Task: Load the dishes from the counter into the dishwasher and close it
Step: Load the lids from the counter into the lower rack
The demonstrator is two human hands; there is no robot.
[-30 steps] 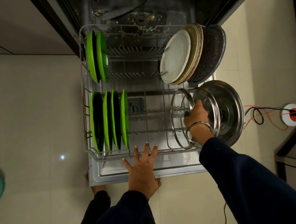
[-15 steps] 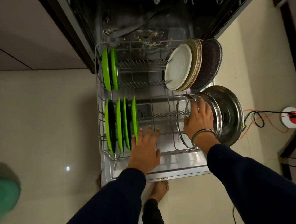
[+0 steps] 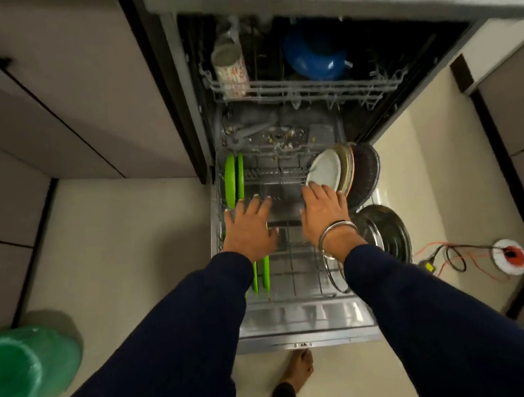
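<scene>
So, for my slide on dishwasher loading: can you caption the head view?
Both open hands, left hand and right hand, reach over the pulled-out lower rack holding green plates and steel lids.

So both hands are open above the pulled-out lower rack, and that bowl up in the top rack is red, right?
Not quite. The head view shows the bowl in the upper rack is blue. The rest holds: left hand and right hand are open above the lower rack.

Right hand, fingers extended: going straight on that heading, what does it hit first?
Most likely the white plate: the right hand points its fingertips at the plate's lower rim, nearly touching. Depth is unclear from one view; it may pass above.
</scene>
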